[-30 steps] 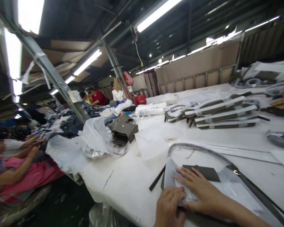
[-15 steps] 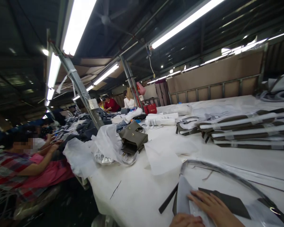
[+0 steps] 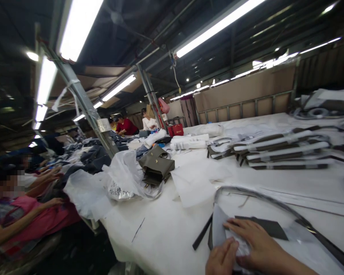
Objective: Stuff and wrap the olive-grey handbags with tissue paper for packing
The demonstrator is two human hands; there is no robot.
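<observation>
At the lower right my left hand [image 3: 222, 256] has its fingers closed on crumpled white paper [image 3: 242, 246]. My right hand [image 3: 253, 238] presses beside it, thumb bent under and fingers curled over the same paper. A smooth pale sheet [image 3: 218, 225] stands up just left of both hands. Behind them lies a flat dark olive piece [image 3: 268, 227], partly covered by my right hand. A long dark strap [image 3: 263, 196] in clear plastic arches around the hands, and a short dark strip [image 3: 202, 232] sticks out to the left.
An olive bag [image 3: 157, 165] sits beside a clear plastic bag [image 3: 122, 179] on the white table [image 3: 160, 229]. Stacked wrapped straps [image 3: 283, 151] lie at the right. A red box [image 3: 176, 130] is farther back. A person in pink [image 3: 43, 219] works at the left, below a slanted metal post [image 3: 83, 107].
The view has shifted slightly. My left hand has come up onto the paper, and my right hand has gone from lying fairly flat to curling round it. The person at the left has moved an arm.
</observation>
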